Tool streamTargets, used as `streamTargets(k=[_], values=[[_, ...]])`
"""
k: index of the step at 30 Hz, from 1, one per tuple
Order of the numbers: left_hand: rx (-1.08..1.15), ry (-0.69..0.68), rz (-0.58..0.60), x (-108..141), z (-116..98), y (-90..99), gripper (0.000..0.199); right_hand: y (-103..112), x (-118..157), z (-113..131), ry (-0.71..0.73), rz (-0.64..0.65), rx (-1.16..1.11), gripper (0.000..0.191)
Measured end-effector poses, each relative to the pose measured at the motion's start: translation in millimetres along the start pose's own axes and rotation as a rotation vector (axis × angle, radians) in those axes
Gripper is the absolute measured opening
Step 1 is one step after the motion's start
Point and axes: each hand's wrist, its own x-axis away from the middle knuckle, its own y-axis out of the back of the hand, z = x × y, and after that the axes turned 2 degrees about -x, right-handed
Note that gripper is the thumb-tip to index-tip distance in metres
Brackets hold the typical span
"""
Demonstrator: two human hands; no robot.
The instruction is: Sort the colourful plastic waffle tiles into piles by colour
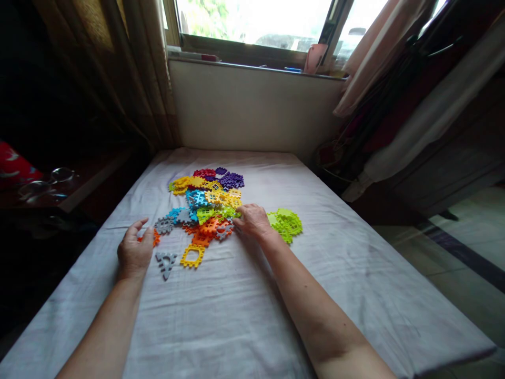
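Flat interlocking plastic building pieces with notched edges lie in a colourful heap in the middle of the cloth. My right hand reaches to the heap's right side, its fingers pinched on a lime green piece that they partly hide. At the left, my left hand rests with thumb and fingers apart, beside and partly over orange pieces. Close to it lie a grey triangular piece and a yellow square frame. Right of my right hand is a lime green pile.
Purple pieces, red pieces and yellow pieces form the heap's far end. A pale sheet covers the surface. Beyond stands a low wall under a window. Curtains hang left; clothes hang right.
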Motion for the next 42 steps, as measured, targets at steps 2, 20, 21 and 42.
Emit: streamTargets(k=[2,20,21,42], values=[[-0.003,0.003,0.007,-0.4,0.5,-0.7,0.051,-3.1,-3.8,2.7,-0.026,0.009,0.010,0.032],[0.010,0.007,0.002,-1.7,3.9,-2.9,0.049,48.8,45.2,-80.0,-0.433,0.012,-0.048,0.040],[0.016,0.002,0.003,-1.8,4.9,-2.8,0.049,50.1,47.2,-84.6,-0.444,0.025,-0.042,0.040],[0.013,0.011,0.003,-3.9,9.0,-7.0,0.047,5.0,-4.1,24.5,-0.171,-0.020,-0.145,0.031]])
